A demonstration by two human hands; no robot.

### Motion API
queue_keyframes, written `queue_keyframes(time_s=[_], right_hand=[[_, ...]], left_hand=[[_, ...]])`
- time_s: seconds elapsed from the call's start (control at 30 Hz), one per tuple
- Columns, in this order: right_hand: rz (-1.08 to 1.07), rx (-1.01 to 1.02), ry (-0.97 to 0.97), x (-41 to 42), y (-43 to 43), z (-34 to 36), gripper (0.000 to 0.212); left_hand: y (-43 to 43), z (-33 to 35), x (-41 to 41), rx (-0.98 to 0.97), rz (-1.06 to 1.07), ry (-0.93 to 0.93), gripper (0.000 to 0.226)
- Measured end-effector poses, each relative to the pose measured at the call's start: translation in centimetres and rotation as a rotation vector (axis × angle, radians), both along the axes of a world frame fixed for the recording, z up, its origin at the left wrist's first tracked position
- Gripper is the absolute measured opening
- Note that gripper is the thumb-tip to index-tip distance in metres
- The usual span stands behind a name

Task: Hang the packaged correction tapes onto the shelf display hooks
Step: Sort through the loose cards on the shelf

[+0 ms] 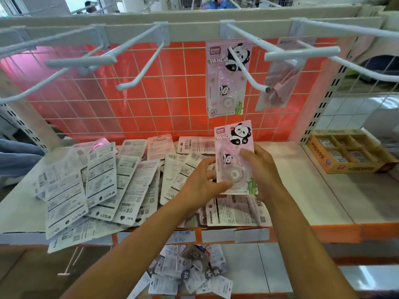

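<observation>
The pink card-and-plastic package of correction tape with the panda print is in both my hands. It stands upright with its printed face towards me, above the white shelf board and below the hooks. My left hand grips its lower left edge with curled fingers. My right hand holds the right edge, with the thumb laid on the front. So both hands are closed on this one package, and its top part with the hang hole is free.

Above it, well apart, a same panda package hangs already on a white metal display hook, far back near the rail. On the next hook to the right hangs a pink see-through package; what is inside it I cannot tell.

I judge that the task is only at its beginning. A large heap of packages with their grey-white printed backs up covers the left and middle of the shelf board, and part of it lies under my hands. The white hooks on the left carry nothing. More packages lie on the lower shelf.

To the right on the shelf board stands a yellow cardboard box with compartments, apart from my hands.
</observation>
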State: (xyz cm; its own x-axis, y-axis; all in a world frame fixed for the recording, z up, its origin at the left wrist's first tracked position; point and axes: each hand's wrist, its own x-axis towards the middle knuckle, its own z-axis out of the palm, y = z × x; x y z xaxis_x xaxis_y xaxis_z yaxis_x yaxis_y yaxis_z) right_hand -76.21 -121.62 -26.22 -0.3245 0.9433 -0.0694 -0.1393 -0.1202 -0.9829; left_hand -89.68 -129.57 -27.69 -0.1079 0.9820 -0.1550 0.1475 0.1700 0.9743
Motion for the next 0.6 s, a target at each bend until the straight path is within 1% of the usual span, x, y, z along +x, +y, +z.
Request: queue_keyframes(time_s=[0.07,0.13,0.23,0.37,0.6], right_hand=[[-0.002,0.063,-0.046,-0.4,-0.3,0.1,0.024],[-0.011,0.1,-0.054,-0.8,-0.6,0.2,0.02],[-0.01,0.168,-0.066,-1.2,-0.9,0.6,0.017],[-0.058,0.221,-0.064,-1.5,-1.3,1.4,0.017],[-0.171,0.223,-0.027,-1.5,-2.9,2.0,0.017]], left_hand=[[-0.3,0.0,-0.5,0.024,0.0,-0.046,0.051],[-0.5,0.1,-1.0,0.025,0.008,-0.064,0.048],[-0.6,0.1,-1.6,0.033,0.004,-0.014,0.05],[-0.7,-0.3,-2.3,0.049,0.009,0.031,0.037],[-2.0,-0.7,-2.6,0.039,-0.072,-0.006,0.04]])
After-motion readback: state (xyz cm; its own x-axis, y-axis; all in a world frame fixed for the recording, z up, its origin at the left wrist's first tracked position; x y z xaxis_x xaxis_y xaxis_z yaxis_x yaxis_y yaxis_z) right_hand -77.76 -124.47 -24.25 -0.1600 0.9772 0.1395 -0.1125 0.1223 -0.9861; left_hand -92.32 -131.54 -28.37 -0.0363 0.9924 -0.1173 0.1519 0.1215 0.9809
